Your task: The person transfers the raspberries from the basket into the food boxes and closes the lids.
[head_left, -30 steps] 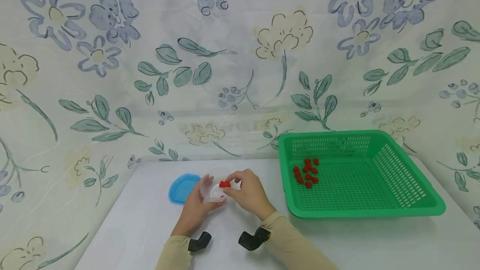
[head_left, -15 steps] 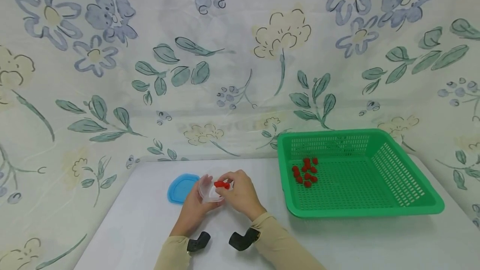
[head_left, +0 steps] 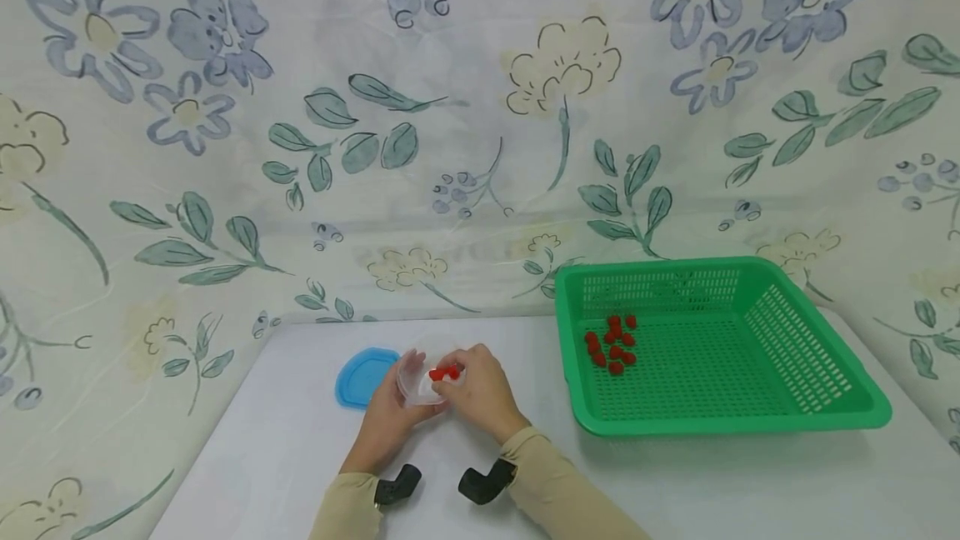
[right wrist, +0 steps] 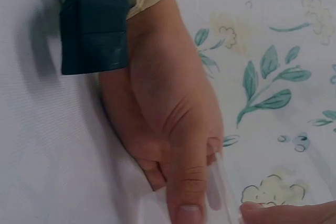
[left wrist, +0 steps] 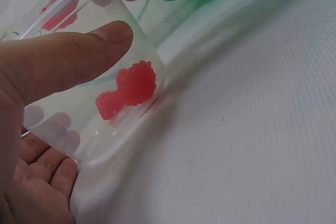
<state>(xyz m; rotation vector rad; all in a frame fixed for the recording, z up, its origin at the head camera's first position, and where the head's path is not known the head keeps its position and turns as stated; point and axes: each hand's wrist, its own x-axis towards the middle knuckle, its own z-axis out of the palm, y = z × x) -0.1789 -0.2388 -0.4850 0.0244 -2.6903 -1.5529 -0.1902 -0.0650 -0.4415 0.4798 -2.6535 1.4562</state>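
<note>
My left hand (head_left: 397,407) grips a clear plastic cup (head_left: 412,377), tilted with its mouth toward my right hand. In the left wrist view, the thumb lies along the cup's side, and raspberries (left wrist: 135,83) rest inside near the bottom. My right hand (head_left: 480,386) reaches in at the cup's mouth, its fingertips pinching a red raspberry (head_left: 437,374). Seen through the wall near the rim is that red fruit (left wrist: 60,20), beside a right finger. The right wrist view shows my right thumb (right wrist: 189,187) down at the cup's rim, its fingertips' hold out of frame.
To the right stands a large green basket (head_left: 720,426), with several raspberries (head_left: 615,344) in its left part. A blue lid (head_left: 363,377) lies on the white table (head_left: 270,440) just left of the cup. Floral cloth (head_left: 480,148) hangs behind.
My right hand has moved left and slightly down, carrying the pinched raspberry from over the rim into the cup's mouth. The left hand and cup have stayed nearly still.
</note>
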